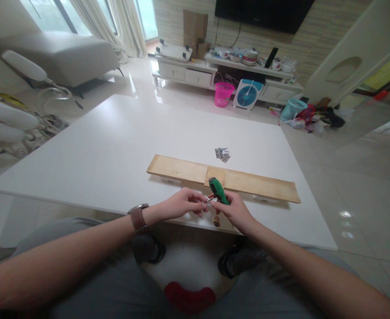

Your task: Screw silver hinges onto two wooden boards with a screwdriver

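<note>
My left hand (192,203), with a brown-strapped watch at the wrist, pinches a small shiny metal piece (209,200), too small to name surely. Fingers of my right hand (234,210) meet it from the other side. That right hand also grips a green screwdriver (218,190) whose dark handle end points up; its shaft is hidden. Just beyond both hands lies a long wooden board (261,185) with a short wooden piece (214,176) across its middle. Below my right fingers is a small orange-and-black object (216,220), perhaps a tool handle.
Several metal hinges and screws (222,154) lie behind the board on the white table (115,146). Beyond the table stand a pink basket (223,94), a blue-and-white fan (248,94) and a low cabinet (184,71). White-padded chairs (12,117) are at the left.
</note>
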The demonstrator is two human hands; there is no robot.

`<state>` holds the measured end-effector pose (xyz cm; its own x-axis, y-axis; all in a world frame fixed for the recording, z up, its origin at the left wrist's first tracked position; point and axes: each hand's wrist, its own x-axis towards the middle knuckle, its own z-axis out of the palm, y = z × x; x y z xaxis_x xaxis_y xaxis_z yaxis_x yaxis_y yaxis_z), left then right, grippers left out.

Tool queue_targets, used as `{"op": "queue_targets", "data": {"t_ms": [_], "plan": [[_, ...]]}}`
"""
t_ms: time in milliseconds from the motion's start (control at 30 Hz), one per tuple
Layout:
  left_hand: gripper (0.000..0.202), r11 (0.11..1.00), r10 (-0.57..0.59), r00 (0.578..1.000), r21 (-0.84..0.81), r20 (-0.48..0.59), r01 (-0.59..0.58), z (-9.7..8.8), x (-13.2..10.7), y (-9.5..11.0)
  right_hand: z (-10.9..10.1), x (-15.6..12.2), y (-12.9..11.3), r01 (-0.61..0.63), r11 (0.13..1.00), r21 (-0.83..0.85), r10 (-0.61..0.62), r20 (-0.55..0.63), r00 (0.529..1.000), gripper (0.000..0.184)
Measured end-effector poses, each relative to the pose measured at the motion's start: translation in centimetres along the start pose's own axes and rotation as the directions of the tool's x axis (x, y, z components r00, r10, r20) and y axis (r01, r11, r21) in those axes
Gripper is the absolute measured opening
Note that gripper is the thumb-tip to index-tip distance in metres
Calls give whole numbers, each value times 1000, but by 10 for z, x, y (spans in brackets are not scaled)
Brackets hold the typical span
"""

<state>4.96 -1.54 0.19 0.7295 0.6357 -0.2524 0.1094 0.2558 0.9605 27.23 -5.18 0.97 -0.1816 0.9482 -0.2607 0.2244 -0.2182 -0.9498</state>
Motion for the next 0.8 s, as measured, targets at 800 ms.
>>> {"op": "queue_targets", "data": {"t_ms": [800], "plan": [[36,859,176,980,500,-88,-110,7,-9,10,3,3,3,55,998,-11,-55,-27,998,23]]}}
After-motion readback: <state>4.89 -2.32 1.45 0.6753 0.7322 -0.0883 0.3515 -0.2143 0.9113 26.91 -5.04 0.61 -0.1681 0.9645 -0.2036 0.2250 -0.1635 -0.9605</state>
